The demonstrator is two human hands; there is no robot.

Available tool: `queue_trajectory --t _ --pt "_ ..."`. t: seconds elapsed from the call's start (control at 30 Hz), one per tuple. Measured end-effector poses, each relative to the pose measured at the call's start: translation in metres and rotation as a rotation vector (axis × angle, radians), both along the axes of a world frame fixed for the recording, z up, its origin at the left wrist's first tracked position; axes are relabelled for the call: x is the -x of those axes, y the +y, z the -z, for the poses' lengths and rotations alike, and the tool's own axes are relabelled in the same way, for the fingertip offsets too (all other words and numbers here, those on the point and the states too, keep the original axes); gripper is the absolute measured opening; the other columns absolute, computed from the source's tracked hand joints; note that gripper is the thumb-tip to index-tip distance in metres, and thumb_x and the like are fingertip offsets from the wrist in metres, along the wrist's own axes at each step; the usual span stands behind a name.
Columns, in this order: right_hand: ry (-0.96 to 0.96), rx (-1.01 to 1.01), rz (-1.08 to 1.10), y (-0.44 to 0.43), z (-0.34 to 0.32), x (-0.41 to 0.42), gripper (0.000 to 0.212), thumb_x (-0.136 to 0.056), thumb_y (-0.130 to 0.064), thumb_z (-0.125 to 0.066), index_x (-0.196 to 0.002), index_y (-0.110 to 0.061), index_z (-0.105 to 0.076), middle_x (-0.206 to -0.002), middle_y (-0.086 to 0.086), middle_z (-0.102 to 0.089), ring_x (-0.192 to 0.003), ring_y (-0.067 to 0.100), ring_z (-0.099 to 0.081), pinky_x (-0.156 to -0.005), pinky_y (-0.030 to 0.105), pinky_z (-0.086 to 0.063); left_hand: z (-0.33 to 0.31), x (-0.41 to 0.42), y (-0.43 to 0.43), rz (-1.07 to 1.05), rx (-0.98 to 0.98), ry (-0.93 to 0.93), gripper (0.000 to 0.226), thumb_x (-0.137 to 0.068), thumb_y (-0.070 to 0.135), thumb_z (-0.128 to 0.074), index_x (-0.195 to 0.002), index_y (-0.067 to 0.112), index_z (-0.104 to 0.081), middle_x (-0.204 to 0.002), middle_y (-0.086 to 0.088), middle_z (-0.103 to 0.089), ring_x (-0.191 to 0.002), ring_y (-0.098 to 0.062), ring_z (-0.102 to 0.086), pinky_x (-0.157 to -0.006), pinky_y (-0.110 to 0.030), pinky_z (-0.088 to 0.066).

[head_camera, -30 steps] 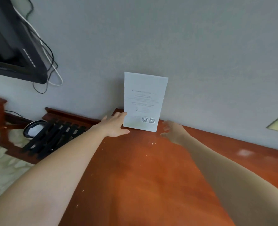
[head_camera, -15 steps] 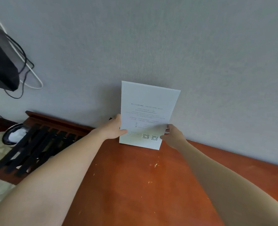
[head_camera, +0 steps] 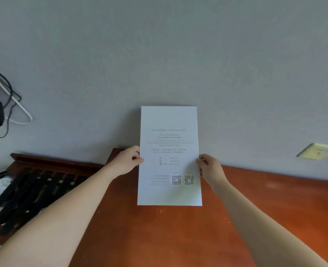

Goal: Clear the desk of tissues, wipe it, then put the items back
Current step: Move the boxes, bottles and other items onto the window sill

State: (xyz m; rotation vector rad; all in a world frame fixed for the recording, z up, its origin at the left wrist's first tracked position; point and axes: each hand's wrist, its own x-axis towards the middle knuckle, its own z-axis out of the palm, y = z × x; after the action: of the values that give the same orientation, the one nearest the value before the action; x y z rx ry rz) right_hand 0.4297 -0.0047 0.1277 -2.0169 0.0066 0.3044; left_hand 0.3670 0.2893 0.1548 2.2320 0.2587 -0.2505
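Printed sheet was held upright over the back of the desk, right in front of the wall. Its left edge was pinched by the left hand, thumb on the front, fingers curled behind. The right edge was pinched the same way by the right hand. Whether the btm edge was touching the wood couldn't be told.

Risks, as judged: the sheet looked thin, so it could be creased or bowed if the two pinches were pulled unevenly. If it were propped too steep vs. the wall, it'd prob. be tipped fwd or slid flat. White specks were seen just below it. If wiping wasn't done there, they'd be trapped under the sheet.

Surface: glossy reddish-brown wood, light reflected off it. Room: plain grey wall, a yellowish socket plate was mounted to the right, and a dark slatted rack was set beside the desk on the left, w/ cables hung above it.
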Motion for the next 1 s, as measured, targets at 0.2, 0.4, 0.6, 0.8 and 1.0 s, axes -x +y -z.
queue_trajectory --t 0.2,0.4,0.6,0.8,1.0 --pt "0.028 -0.258 0.188 -0.110 -0.037 0.091 0.020 -0.101 -0.013 -0.048 -0.090 -0.006 -0.062 -0.080 0.009 -0.065 -0.073 0.023 -0.059 -0.068 0.040 -0.051 -0.032 0.037 -0.108 0.171 0.225 -0.047 0.013 -0.099 0.012 -0.056 -0.111 0.017 -0.058 -0.108 -0.007 -0.068 -0.098 -0.027 -0.069 -0.087 -0.033 -0.056" --pt "-0.116 -0.303 0.445 -0.235 -0.074 0.186 0.019 -0.100 -0.009 -0.049 -0.088 -0.011 -0.064 -0.081 0.006 -0.068 -0.072 0.021 -0.062 -0.064 0.035 -0.055 -0.049 0.059 -0.241 0.401 0.293 -0.077 0.014 -0.099 0.013 -0.055 -0.113 0.017 -0.057 -0.104 0.006 -0.074 -0.092 -0.021 -0.071 -0.079 -0.030 -0.056" --pt "-0.223 -0.313 0.708 -0.363 -0.096 0.295 0.020 -0.101 -0.005 -0.047 -0.089 -0.012 -0.061 -0.075 0.004 -0.064 -0.054 0.010 -0.062 -0.049 0.024 -0.053 -0.078 0.092 -0.400 0.701 0.315 -0.124 0.017 -0.099 0.010 -0.055 -0.116 0.013 -0.057 -0.099 -0.004 -0.075 -0.080 -0.017 -0.066 -0.071 -0.025 -0.052" --pt "-0.318 -0.256 0.904 -0.490 -0.119 0.403 0.018 -0.101 -0.009 -0.048 -0.095 -0.009 -0.066 -0.084 0.006 -0.070 -0.065 0.020 -0.066 -0.056 0.031 -0.056 -0.094 0.152 -0.560 0.918 0.370 -0.177 0.008 -0.099 0.008 -0.055 -0.107 0.011 -0.057 -0.087 -0.001 -0.074 -0.064 -0.002 -0.061 -0.065 -0.018 -0.048" --pt "-0.386 -0.209 1.080 -0.595 -0.132 0.488 0.022 -0.101 -0.010 -0.048 -0.093 -0.017 -0.067 -0.092 0.010 -0.071 -0.080 0.027 -0.065 -0.074 0.045 -0.055 -0.113 0.200 -0.699 1.107 0.428 -0.211 0.010 -0.098 0.006 -0.057 -0.103 0.015 -0.059 -0.082 -0.002 -0.071 -0.064 -0.006 -0.058 -0.065 -0.025 -0.046"
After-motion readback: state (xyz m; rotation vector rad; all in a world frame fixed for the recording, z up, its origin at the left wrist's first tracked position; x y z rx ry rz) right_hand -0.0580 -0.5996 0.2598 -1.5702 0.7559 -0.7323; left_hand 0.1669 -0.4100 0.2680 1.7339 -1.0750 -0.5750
